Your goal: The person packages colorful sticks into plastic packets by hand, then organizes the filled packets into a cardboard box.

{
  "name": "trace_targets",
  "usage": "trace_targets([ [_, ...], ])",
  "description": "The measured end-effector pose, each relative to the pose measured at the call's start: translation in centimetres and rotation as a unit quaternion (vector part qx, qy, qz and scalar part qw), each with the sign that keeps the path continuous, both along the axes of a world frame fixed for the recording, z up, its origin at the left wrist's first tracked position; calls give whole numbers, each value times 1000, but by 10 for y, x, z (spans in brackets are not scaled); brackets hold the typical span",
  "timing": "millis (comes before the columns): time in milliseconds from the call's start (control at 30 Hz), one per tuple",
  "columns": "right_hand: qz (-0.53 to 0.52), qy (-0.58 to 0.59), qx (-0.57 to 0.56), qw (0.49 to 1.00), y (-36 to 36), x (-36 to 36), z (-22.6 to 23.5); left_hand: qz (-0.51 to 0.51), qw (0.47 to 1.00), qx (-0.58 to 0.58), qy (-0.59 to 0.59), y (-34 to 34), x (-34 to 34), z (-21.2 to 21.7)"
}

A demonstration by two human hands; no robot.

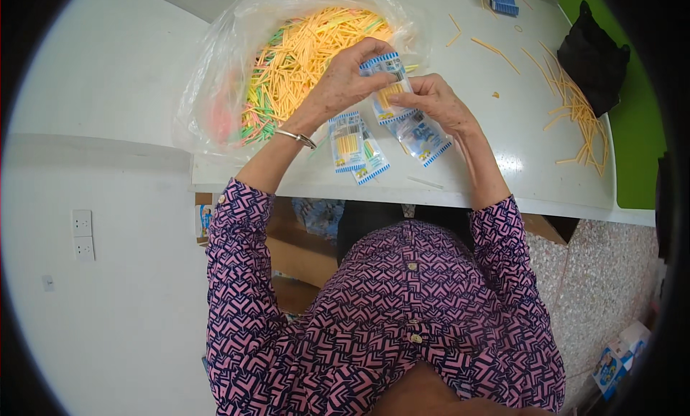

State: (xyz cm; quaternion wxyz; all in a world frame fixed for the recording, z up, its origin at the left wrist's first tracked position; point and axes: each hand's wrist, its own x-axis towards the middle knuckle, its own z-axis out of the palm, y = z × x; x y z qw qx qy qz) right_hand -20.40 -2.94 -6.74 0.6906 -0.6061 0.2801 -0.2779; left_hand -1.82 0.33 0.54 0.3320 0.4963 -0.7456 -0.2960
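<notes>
Between my two hands is a small clear packet with blue printed edges and short yellow sticks inside. My left hand grips its upper part, fingers bent over the top edge. My right hand pinches its right side, with the thumb across the front. Beneath and to the right of it lie flat blue-and-clear packets, partly covered; their contents cannot be made out. Just left, a packet of yellow sticks overlaps another packet with some green in it.
A large clear plastic bag full of yellow, green and pink sticks stands at the far left. Loose yellow sticks lie at the right beside a black bag. A stack of blue packets is at the back. The table's front edge is near me.
</notes>
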Motion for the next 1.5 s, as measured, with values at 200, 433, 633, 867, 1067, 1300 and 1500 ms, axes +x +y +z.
trace_targets([
  [200, 62, 27, -37, 997, 14, -7, 19, 9, 982, 158, 105, 25, 17, 16],
  [433, -170, 277, -344, 881, 22, -39, 0, -45, 968, 186, -162, 39, 68, -9],
  [633, -209, 371, -456, 781, 44, -19, -30, -14, 969, -47, -243, 33, 38, -20],
  [867, -210, 275, -439, 829, 36, -22, -45, -19, 967, -104, -230, 17, -12, -49],
  [1067, -186, 150, -327, 914, 32, -25, -12, -38, 985, -103, -136, 9, -18, -49],
  [1300, -142, 59, -128, 980, 30, -24, 2, 36, 997, 49, 38, 16, -12, -37],
  [1500, -137, 60, -154, 977, 28, -21, 2, 54, 998, 5, -28, 22, -20, -22],
])
